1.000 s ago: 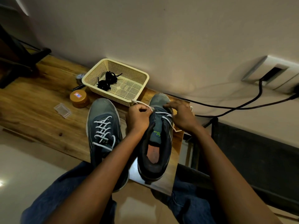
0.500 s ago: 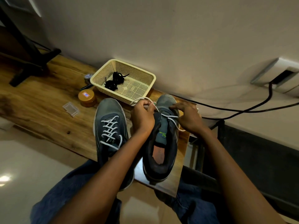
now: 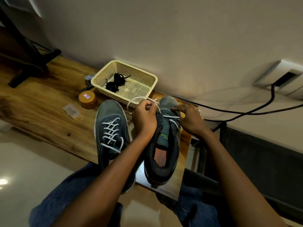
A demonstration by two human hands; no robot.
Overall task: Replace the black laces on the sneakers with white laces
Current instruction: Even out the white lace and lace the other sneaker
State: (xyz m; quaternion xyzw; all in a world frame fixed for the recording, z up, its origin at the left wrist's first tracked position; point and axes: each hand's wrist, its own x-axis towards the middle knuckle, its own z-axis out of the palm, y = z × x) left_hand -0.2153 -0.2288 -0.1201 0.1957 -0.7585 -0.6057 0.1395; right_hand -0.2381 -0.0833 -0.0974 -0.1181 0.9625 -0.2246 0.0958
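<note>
Sitting at the wooden table, I had both sneakers near its right end, toes toward the wall and heels at the near edge. The left sneaker lay flat and was already fully threaded with a white lace. The right sneaker stood just beside it, its tongue exposed and only its front eyelets crossed by the second white lace.

Behind the sneakers, against the far edge, sat the cream basket, and the black laces lay bundled in its left half.

My left hand was clenched over the inner side of the right sneaker, pinching that second lace between thumb and fingers; a loop of it arched up over the basket's near rim. My right hand rested curled on the outer side of the same sneaker, fingertips pinching the lace at the eyelets.

Left of the left sneaker's toe stood an orange-lidded jar, and further left a small clear plastic case lay flat on the table.
</note>
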